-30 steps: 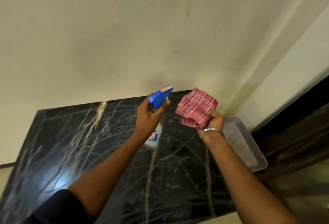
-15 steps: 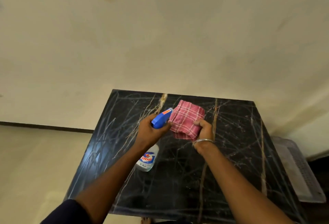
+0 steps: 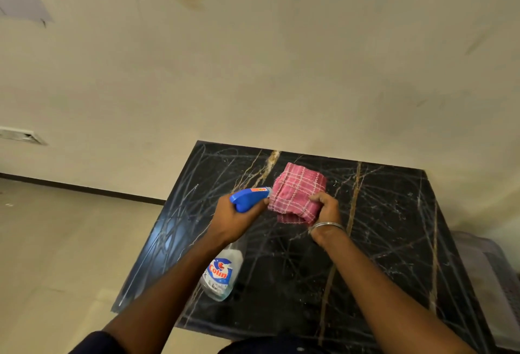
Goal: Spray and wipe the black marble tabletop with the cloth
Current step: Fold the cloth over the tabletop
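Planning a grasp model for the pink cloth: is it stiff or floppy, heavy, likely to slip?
Probably floppy: the cloth is bunched in folds, and its lower edge droops by the right hand. Likely light, since a few curled fingers alone hold it up. Its woven checked surface looks grippy, so slipping seems unlikely.

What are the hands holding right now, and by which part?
The left hand grips the spray bottle by its blue trigger head. The right hand holds the folded red checked cloth by its lower right edge.

Spray bottle (image 3: 222, 272) neck behind left hand (image 3: 233, 221)
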Available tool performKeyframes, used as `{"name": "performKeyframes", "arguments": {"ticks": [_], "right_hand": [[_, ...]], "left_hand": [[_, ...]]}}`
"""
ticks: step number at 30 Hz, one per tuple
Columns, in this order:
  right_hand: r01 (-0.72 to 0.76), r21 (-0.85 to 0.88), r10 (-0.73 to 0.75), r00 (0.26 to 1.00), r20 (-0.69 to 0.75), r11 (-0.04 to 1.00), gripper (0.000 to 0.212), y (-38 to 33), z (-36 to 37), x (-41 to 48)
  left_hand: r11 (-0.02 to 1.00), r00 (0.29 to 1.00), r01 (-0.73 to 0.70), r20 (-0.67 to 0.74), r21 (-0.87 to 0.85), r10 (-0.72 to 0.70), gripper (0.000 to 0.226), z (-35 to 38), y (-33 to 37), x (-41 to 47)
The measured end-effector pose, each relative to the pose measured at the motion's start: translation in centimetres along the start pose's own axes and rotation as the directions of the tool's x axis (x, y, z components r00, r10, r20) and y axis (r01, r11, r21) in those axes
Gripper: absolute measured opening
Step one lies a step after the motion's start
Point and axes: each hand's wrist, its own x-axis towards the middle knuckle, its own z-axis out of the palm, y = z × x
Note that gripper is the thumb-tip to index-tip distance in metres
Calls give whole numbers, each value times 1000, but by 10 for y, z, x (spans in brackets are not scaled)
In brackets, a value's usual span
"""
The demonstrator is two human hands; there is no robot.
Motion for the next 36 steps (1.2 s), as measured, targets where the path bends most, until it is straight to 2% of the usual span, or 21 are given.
{"name": "performKeyframes", "arguments": {"ticks": [6, 10, 13, 23, 30, 36], "right_hand": [[-21, -34, 22, 1000, 13, 999, 23, -7, -12, 12], [-31, -22, 32, 999, 10, 999, 22, -11, -17, 16], [-39, -21, 40, 999, 26, 999, 22, -14, -19, 20], [-6, -19, 7, 999, 41, 1000, 18, -25, -12, 29], [-32, -55, 35, 998, 43, 998, 19, -20, -9, 30], [-50, -38, 52, 997, 55, 998, 19, -12, -13, 27]], "left_hand": [[999, 999, 0, 46, 35, -2, 15, 19, 15, 5], [1000, 998, 17, -68, 26, -15, 11, 28, 16, 13], [998, 988, 39, -149, 48, -31, 20, 28, 14, 19], [989, 1000, 28, -5, 145, -28, 18, 22, 4, 16], [984, 999, 42, 27, 174, -47, 26, 30, 1, 20], [978, 998, 60, -19, 199, -58, 25, 32, 5, 21]]}}
